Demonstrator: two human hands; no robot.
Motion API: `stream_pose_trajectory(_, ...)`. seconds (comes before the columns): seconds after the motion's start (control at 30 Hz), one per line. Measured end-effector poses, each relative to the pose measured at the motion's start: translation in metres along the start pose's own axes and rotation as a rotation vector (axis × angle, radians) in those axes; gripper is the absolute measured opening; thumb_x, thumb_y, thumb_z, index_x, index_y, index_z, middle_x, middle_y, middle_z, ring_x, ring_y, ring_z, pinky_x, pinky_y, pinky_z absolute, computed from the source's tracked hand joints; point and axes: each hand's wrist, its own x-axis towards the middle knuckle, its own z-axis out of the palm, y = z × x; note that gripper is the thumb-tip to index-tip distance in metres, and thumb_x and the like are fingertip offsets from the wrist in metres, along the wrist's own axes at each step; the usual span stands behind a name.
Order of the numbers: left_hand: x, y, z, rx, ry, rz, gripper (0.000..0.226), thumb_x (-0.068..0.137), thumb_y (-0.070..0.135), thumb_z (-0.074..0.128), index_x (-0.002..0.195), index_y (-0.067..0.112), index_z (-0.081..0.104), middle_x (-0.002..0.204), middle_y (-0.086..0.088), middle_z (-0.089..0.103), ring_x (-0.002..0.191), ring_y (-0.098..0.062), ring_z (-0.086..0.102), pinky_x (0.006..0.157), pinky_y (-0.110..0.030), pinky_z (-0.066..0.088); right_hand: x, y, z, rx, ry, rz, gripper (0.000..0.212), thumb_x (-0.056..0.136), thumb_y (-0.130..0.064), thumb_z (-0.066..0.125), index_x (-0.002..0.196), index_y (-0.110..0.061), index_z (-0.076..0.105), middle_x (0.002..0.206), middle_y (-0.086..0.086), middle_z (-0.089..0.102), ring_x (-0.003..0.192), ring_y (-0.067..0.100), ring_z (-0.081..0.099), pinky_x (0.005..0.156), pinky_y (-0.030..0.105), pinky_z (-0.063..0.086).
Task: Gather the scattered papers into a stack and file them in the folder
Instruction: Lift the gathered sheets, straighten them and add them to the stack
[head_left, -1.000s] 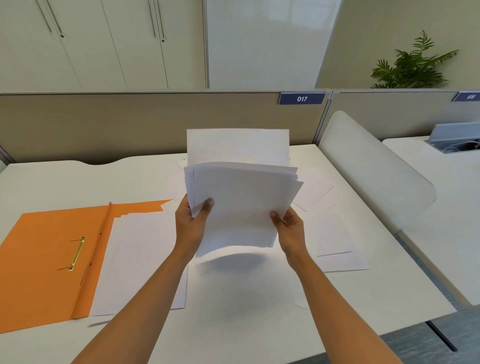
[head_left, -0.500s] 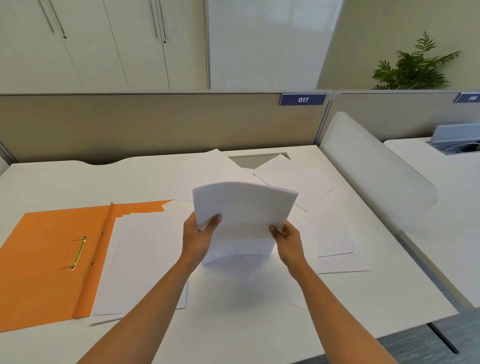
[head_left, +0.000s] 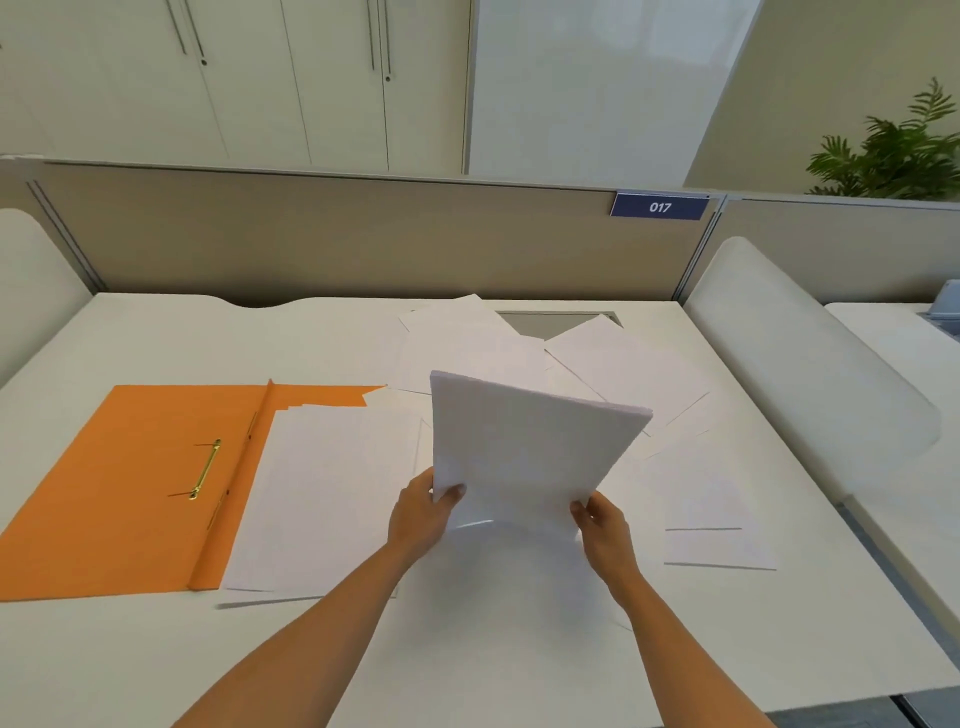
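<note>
We see both hands raised over the white desk, sharing one stack of white papers between them. The left hand grips the stack's lower left corner, thumb curled over the front sheet and fingers hidden behind it. The right hand pinches the lower right corner, with its fingers curled round the edge. The stack stands nearly upright, tilted so that its top leans away from the hands, and its bottom edge hangs just above the desk, apart from it. To the left of the left hand lies the open orange folder, flat on the desk, with a brass fastener on its left flap. A pile of white sheets rests on its right flap, just beside the left wrist. Beyond the hands we find more loose sheets spread and overlapping on the desk, and further sheets lie to the right of the right hand. Far past the hands a beige partition carries a blue label reading 017.
</note>
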Motion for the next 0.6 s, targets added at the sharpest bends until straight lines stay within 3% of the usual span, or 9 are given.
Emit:
stream_pose_trajectory(0.07, 0.001, 0.003, -0.013, -0.027, 0.041, 0.009, 0.031, 0.094, 0.035, 0.058, 0.123, 0.025, 0.059, 0.115, 0.002, 0.067, 0.102, -0.024, 0.064, 0.090, -0.042, 0.053, 0.003, -0.007, 0.006, -0.024, -0.004, -0.042, 0.014, 0.099, -0.019, 0.050, 0.106, -0.021, 0.062, 0.095, -0.005, 0.070, 0.089, 0.019, 0.066, 0.083, 0.041, 0.055)
stream_pose_trajectory(0.2, 0.005, -0.005, -0.049, -0.008, 0.153, -0.027, 0.023, 0.093, 0.033, 0.059, 0.115, 0.025, 0.056, 0.110, 0.003, 0.063, 0.099, -0.025, 0.062, 0.087, -0.044, 0.054, 0.006, -0.026, 0.032, -0.039, -0.088, -0.085, 0.016, 0.095, -0.021, 0.053, 0.103, -0.034, 0.059, 0.093, -0.008, 0.071, 0.086, 0.017, 0.068, 0.080, 0.040, 0.057)
stream_pose_trajectory(0.4, -0.007, -0.041, -0.107, 0.130, 0.281, -0.126, 0.022, 0.093, 0.032, 0.060, 0.109, 0.017, 0.056, 0.101, 0.001, 0.061, 0.093, -0.026, 0.059, 0.079, -0.040, 0.053, 0.000, -0.041, 0.101, -0.073, -0.299, -0.045, 0.025, 0.091, -0.032, 0.053, 0.116, -0.028, 0.055, 0.108, 0.001, 0.068, 0.092, 0.020, 0.065, 0.079, 0.043, 0.055)
stream_pose_trajectory(0.53, -0.021, -0.063, -0.138, 0.188, 0.351, -0.187, 0.017, 0.092, 0.026, 0.062, 0.087, 0.015, 0.050, 0.076, 0.000, 0.053, 0.088, -0.035, 0.058, 0.057, -0.030, 0.035, -0.010, -0.051, 0.142, -0.111, -0.394, 0.000, 0.021, 0.093, -0.028, 0.053, 0.114, -0.024, 0.054, 0.100, 0.002, 0.068, 0.089, 0.023, 0.065, 0.079, 0.044, 0.055)
stream_pose_trajectory(0.6, -0.023, -0.074, -0.151, 0.219, 0.348, -0.231, 0.021, 0.091, 0.028, 0.063, 0.095, 0.009, 0.055, 0.092, -0.012, 0.062, 0.097, -0.037, 0.059, 0.065, -0.034, 0.042, -0.015, -0.055, 0.158, -0.137, -0.424, 0.011, 0.022, 0.093, -0.027, 0.053, 0.114, -0.022, 0.054, 0.095, 0.001, 0.069, 0.089, 0.023, 0.066, 0.081, 0.045, 0.057)
